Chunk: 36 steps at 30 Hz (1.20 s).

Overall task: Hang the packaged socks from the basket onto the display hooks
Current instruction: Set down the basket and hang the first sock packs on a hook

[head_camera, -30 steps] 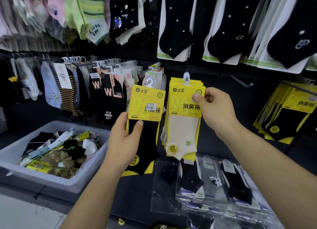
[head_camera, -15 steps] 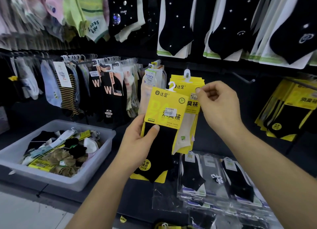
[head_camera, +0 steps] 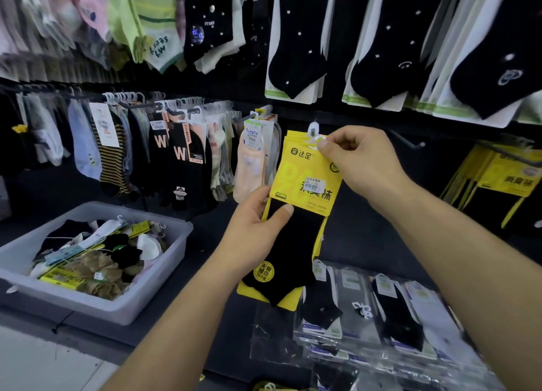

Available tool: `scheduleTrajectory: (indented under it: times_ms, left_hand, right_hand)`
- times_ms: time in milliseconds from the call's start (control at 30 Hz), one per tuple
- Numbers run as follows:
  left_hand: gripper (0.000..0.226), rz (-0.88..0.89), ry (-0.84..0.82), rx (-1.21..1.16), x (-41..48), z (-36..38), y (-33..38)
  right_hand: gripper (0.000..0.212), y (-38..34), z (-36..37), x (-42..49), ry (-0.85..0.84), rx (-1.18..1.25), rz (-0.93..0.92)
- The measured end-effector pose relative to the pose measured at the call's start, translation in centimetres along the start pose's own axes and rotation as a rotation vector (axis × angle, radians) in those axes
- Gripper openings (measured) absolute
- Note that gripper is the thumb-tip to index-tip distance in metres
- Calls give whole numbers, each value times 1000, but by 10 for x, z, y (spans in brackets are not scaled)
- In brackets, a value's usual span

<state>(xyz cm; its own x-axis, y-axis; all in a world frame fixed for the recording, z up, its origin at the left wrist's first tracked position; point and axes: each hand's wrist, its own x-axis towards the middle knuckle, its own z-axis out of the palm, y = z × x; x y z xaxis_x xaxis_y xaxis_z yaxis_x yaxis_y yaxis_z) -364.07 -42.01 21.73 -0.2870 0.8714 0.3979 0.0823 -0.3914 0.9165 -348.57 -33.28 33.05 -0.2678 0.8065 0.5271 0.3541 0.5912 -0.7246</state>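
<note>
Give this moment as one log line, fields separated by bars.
step: hanging | left hand: holds sock pack | right hand: pinches pack hanger before hung yellow packs | basket: holds socks

Clear-bagged black socks (head_camera: 396, 317) lie stacked flat. Up-left of them: striped sock (head_camera: 113, 167), peach sock pack (head_camera: 249, 167). Above them: black dotted socks (head_camera: 296, 38) on white cards

Left hand (head_camera: 258, 229) grips the pack (head_camera: 306, 182) low, thumb across its front, forearm angled up from below. Right hand (head_camera: 362, 162), above and right of the left, pinches the pack's top.
</note>
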Motion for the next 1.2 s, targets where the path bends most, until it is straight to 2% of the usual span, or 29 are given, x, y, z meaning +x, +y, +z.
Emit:
scheduleTrajectory:
  times_ms: [100,167,267,433,533,600,700,767,800,867,1033,1100,1200]
  left_hand:
    - [8,-46,121,60,8,6,-3]
    - [6,-17,168,160,12,9,-3]
    - [14,2,190,319,16,11,-3]
    - [14,-7,159,564,18,7,-3]
    - [28,-17,132,732,19,3,3]
    - [47,-30,160,812,22,1,6]
    - [81,-59,174,580,39,1,15]
    - [89,-94,139,348,54,9,21]
    - [84,-110,120,236,61,14,20]
    - [59,-117,72,54,75,25,17]
    - [11,-49,74,-66,99,35,-2]
    - [8,-40,76,-72,107,37,-6]
    - [21,-51,63,-3,123,40,-9]
  right_hand:
    - [19,-5,-1,10,58,-74,-12]
    - [20,-9,0,14,64,-146,-38]
    - [22,-12,4,16,45,-272,-89]
    - [20,-2,8,7,70,-428,-216]
    - [16,10,8,-2,193,-342,-257]
    - [25,22,10,-12,271,-274,-211]
    - [58,40,23,-24,213,-179,-26]
    - [71,49,34,-27,112,-114,41]
    - [68,53,39,-26,74,-65,33]
    - [57,57,48,-23,25,46,2]
    - [65,72,61,-7,15,168,33]
    - [63,79,64,1,28,187,25]
    - [63,88,67,19,48,208,40]
